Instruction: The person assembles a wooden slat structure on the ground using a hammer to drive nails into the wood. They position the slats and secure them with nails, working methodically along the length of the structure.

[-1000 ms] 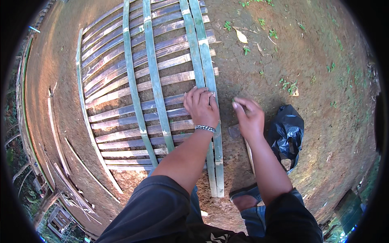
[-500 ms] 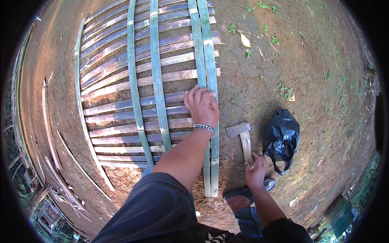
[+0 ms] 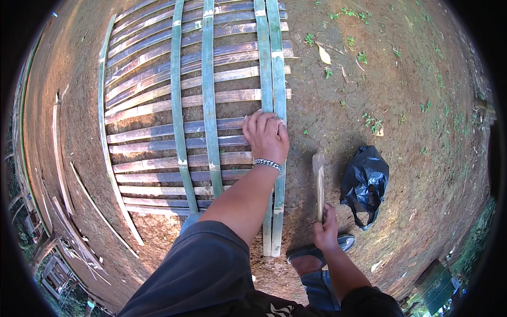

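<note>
A lattice of bamboo strips lies on the ground, with long green strips [image 3: 209, 100] over several brownish crosspieces [image 3: 232, 95]. My left hand [image 3: 266, 138], with a chain bracelet at the wrist, is closed over the paired green strips [image 3: 272, 68] along the lattice's right side. Its fingertips curl down by the crosspiece ends, and the palm hides part of the strips. To the right of the lattice, my right hand [image 3: 326, 231] grips a hatchet [image 3: 320, 190] low on its wooden handle. The hatchet points away from me, its metal head seen narrow side up.
A black plastic bag [image 3: 366, 182] lies right of the hatchet. My shoe [image 3: 346, 242] is just below my right hand. Loose bamboo strips [image 3: 62, 158] lie on the dirt at the left. Small green plants and a dry leaf [image 3: 324, 54] dot the ground at the upper right.
My right hand has turned the hatchet, so its head has gone from broadside to narrow side up, and it stands more upright in view. My left hand stays on the same strips.
</note>
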A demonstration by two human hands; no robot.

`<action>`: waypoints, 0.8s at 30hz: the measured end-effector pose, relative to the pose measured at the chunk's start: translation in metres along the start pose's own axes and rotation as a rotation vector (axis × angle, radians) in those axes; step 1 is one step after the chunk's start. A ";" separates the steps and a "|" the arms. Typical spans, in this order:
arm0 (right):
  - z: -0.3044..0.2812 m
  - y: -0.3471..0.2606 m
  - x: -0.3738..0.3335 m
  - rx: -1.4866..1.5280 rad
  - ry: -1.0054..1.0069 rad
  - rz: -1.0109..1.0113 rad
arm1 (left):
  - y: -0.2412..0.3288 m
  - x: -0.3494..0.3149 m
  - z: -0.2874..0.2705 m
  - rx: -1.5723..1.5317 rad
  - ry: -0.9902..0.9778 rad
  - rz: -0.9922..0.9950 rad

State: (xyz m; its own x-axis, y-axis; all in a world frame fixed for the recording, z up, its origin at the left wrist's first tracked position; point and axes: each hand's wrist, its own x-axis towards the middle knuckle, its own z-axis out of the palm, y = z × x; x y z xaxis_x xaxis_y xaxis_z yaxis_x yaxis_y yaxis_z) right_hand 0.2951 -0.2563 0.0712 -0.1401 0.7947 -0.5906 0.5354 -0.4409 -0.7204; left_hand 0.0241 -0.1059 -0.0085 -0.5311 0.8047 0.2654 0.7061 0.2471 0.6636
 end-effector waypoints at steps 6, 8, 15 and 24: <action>0.007 -0.075 0.043 -0.254 -0.098 -0.154 | 0.000 0.001 -0.001 -0.025 0.019 -0.013; 0.009 -0.100 0.059 -0.387 -0.091 -0.202 | -0.001 0.001 -0.002 -0.019 0.015 -0.021; 0.010 -0.101 0.087 -0.519 -0.039 -0.405 | -0.001 0.000 0.001 -0.016 0.010 -0.022; 0.011 -0.096 0.095 -0.549 -0.026 -0.381 | 0.000 0.001 -0.001 0.001 -0.007 -0.040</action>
State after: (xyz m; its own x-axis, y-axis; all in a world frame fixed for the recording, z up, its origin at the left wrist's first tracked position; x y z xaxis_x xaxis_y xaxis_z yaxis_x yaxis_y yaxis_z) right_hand 0.2216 -0.1435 0.0803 -0.4198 0.8395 -0.3450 0.7897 0.1504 -0.5948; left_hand 0.0230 -0.1056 -0.0073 -0.5560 0.7977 0.2335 0.6848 0.2803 0.6727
